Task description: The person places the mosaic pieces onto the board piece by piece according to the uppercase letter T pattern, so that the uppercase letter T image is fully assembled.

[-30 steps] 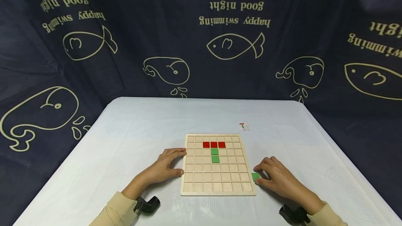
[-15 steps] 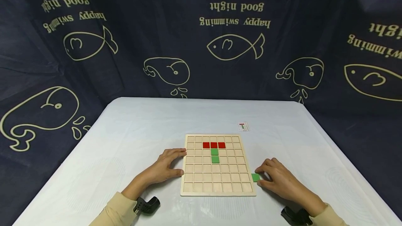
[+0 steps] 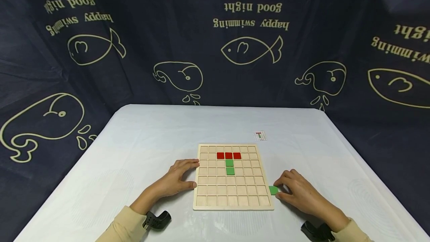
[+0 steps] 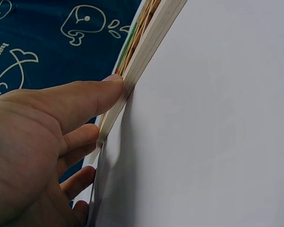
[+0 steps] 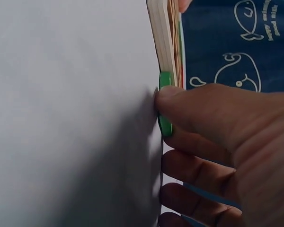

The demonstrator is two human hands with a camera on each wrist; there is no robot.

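Observation:
A square wooden grid board lies on the table. Set in its cells are a row of three red tiles and two green tiles running down from the middle one. My left hand rests along the board's left edge; its thumb and fingertips touch the rim, and the fingers are spread and relaxed. Beside the right edge, a loose green tile lies flat on the table. My right hand holds it at its right side between thumb and bent index finger, which partly cover it.
A small printed card with a red and green T pattern lies beyond the board's far right corner. White cloth covers the table. A dark blue curtain with fish and whale drawings hangs behind it.
My right hand has shifted slightly to the right and toward me at the loose green tile, which has barely moved. The left hand and the board stay in place.

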